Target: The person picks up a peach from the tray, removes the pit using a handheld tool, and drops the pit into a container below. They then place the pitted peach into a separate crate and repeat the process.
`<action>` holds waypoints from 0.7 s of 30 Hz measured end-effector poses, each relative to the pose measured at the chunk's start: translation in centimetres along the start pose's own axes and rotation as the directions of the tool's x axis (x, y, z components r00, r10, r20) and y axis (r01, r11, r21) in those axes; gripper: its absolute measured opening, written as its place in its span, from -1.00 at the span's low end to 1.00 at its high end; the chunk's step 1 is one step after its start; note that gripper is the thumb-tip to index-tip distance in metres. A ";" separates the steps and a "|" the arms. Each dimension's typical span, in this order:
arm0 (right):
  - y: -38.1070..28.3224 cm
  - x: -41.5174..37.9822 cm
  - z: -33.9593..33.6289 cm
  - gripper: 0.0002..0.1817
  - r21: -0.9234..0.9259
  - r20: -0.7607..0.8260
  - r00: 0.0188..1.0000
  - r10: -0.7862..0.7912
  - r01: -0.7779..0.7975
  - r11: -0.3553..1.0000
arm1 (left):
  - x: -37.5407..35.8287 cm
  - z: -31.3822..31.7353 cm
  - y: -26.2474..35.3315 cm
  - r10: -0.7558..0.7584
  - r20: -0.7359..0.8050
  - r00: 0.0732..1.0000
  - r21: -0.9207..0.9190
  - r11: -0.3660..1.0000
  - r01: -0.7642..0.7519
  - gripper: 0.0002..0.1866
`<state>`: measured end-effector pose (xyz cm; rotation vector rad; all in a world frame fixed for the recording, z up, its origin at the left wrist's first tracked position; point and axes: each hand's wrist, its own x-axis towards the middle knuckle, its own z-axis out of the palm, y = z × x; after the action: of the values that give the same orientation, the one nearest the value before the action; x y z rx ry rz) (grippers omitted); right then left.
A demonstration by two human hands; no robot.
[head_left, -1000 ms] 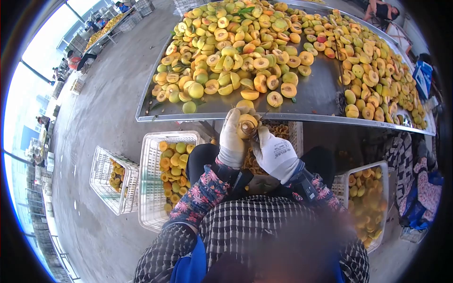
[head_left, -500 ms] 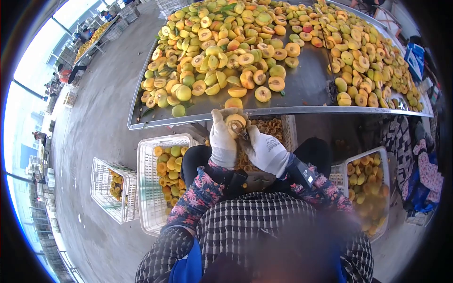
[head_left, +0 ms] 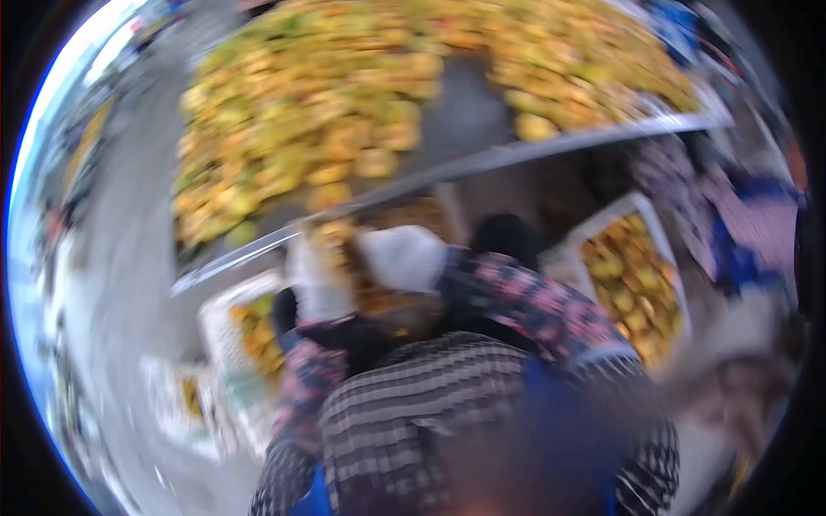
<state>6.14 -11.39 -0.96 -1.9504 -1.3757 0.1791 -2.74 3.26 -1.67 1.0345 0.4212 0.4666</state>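
Note:
The whole view is smeared by motion. My left hand [head_left: 318,277], in a white glove, is closed around a halved yellow peach [head_left: 334,230] just below the front edge of the metal table. Close on its right is my white-gloved right hand [head_left: 404,260], with its fingers curled toward the fruit. What the right fingers grip is too blurred to make out. Behind and beneath the hands, a container of brownish scraps [head_left: 417,215] shows in part. Many halved peaches [head_left: 292,112] are heaped on the metal table [head_left: 469,107] beyond the hands.
A white crate [head_left: 225,331] of peach halves stands at my left, with another crate [head_left: 176,400] beyond it. At my right is a further crate [head_left: 675,284] of peach halves. Past that, a blurred person [head_left: 744,387] shows near patterned and blue cloth [head_left: 757,224].
My view has swung to the right and tilted, so the table and hands appear shifted left. A blurred person now shows at the lower right. Both hands stay close together at the peach half.

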 end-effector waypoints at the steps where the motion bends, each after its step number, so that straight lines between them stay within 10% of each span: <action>1: -0.1 -0.3 -0.4 -0.84 0.011 -0.027 0.999 -0.040 0.040 0.999 | 1.0 -2.7 -1.1 -0.132 0.194 0.972 -0.093 0.984 0.152 -0.65; 3: -0.7 -1.2 -2.1 -0.77 0.091 0.138 0.990 0.030 -0.043 0.995 | 2.8 -3.5 -3.0 0.276 0.268 0.923 0.516 0.768 -0.379 -0.57; 4: -0.2 -1.5 -1.3 -0.71 0.165 0.122 0.988 0.091 -0.111 0.980 | 3.2 -3.8 -1.5 -0.125 0.230 0.965 0.099 0.990 0.104 -0.51; 5: -0.2 -1.7 -0.7 -0.68 0.197 0.069 0.984 0.164 -0.175 0.965 | 2.3 -2.0 -0.5 -0.124 0.206 0.971 0.149 0.984 0.094 -0.47; 7: -1.2 -1.5 -0.8 -0.63 0.443 -0.042 0.969 0.244 -0.201 0.874 | -0.1 3.5 0.0 0.081 0.017 0.997 0.090 0.993 -0.082 -0.40; 10: -1.5 -0.6 0.5 -0.57 0.541 -0.089 0.933 0.350 -0.250 0.803 | 0.1 3.9 -2.2 0.566 0.142 0.812 0.557 0.632 -0.538 -0.43; 14: -1.2 -1.9 -0.2 -0.51 0.457 0.011 0.949 0.315 -0.285 0.843 | -0.3 5.0 -0.5 0.174 -0.049 0.984 0.256 0.954 -0.156 -0.41; 21: 2.2 -2.3 1.7 -0.72 0.305 -0.046 0.979 0.197 -0.174 0.936 | 1.3 2.4 -1.7 -0.029 -0.008 1.000 0.155 0.987 0.030 -0.48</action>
<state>5.98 -12.94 -4.28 -1.8079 -1.0462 0.3775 -0.11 1.55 -2.29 1.1762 0.4830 0.4147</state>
